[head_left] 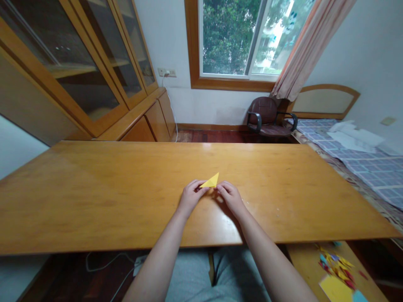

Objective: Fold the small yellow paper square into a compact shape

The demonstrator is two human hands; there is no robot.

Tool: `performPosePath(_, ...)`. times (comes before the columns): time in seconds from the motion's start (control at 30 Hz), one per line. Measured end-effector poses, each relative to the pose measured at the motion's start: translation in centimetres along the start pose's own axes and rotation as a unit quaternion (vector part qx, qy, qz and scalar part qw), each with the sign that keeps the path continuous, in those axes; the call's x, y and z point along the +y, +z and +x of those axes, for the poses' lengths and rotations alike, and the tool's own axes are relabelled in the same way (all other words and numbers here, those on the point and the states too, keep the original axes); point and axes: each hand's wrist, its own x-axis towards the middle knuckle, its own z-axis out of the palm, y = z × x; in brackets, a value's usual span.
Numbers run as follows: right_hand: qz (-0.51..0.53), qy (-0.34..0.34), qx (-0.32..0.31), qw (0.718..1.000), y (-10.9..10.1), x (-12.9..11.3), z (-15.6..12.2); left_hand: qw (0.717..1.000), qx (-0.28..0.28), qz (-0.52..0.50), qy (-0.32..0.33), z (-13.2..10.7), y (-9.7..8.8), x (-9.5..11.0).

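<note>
A small piece of yellow paper (211, 181), folded into a triangle with one point up and to the right, is held just above the wooden table (126, 188). My left hand (191, 197) pinches its left end between thumb and fingers. At its lower right corner, my right hand (230, 196) has thumb and fingertips closed on the paper's edge. The fingers partly cover the lower edge, so the folds there are hidden.
Tiny white scraps (277, 209) lie on the table to the right. Below its front edge at right, a lower surface (304, 262) bears a pile of coloured folded paper (338, 264) and yellow sheets (336, 289). Beyond the table stand a chair (264, 115) and a cabinet (138, 121).
</note>
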Motion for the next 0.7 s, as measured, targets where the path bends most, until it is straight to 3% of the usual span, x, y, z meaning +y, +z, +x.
performPosePath(0.7, -0.024, 0.005, 0.015, 1.000, 0.19, -0.39, 0.14, 1.000, -0.003, 0.004, 0.011, -0.05, 0.16, 0.22)
